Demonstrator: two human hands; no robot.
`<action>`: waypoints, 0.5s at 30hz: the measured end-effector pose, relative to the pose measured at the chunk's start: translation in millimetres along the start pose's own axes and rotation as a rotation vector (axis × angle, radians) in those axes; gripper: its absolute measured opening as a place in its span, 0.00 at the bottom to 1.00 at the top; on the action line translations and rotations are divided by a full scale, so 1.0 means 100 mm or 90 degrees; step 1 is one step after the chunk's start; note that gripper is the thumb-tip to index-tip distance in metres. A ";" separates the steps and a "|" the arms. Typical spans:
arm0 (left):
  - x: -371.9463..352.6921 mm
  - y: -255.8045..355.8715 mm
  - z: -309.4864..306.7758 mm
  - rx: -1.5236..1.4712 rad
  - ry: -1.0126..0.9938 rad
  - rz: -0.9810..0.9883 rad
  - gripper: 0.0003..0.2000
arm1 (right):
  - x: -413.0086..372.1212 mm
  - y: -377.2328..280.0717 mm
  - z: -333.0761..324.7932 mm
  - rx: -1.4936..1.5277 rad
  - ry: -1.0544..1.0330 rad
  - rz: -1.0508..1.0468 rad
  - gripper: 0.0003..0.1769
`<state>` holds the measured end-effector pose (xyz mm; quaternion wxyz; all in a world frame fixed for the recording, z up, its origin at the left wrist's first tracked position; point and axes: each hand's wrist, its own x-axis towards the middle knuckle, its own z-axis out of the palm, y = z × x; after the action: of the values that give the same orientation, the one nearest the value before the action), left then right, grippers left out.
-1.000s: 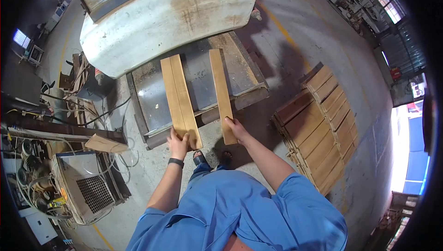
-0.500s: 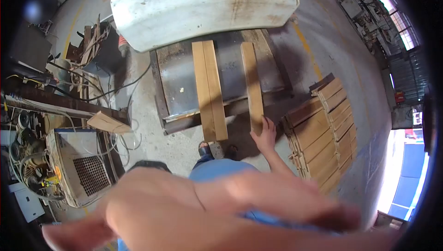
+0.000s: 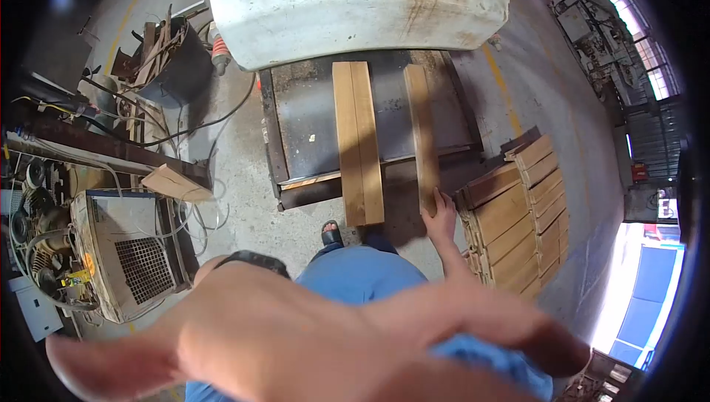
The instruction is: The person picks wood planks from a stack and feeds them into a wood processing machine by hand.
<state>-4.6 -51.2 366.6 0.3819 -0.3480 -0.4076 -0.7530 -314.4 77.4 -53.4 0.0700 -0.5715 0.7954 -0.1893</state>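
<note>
looming blurred up close, our left hand [image 3: 281, 324] looks splayed, apparently empty; beyond, the metal machine bed [image 3: 309, 117] bears two abutting wooden boards [image 3: 356, 143], then a narrower board [image 3: 419, 113], its near end between thumb and fingers of our right hand [image 3: 441, 221].

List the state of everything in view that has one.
Left hand: open, raised near the camera, blurred
Right hand: at the single board's near end, grip unclear
Paired boards: side by side, overhanging the machine bed
Single board: apart from the pair, overhanging too
Bin: holding wood scraps
White hood: stained
</note>
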 end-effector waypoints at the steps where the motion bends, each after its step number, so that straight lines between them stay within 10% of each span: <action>1: 0.00 0.00 -0.02 0.003 0.001 0.003 0.44 | 0.12 -0.05 -0.03 0.009 -0.005 -0.003 0.40; 15: 0.26 -0.09 -0.33 0.132 0.103 0.030 0.38 | 1.64 -0.33 0.14 0.019 -0.004 -0.150 0.36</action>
<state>-31.7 -84.6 371.1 0.4652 -0.2545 -0.4427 -0.7231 -335.6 -87.9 -36.1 0.0580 -0.6605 0.7196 -0.2061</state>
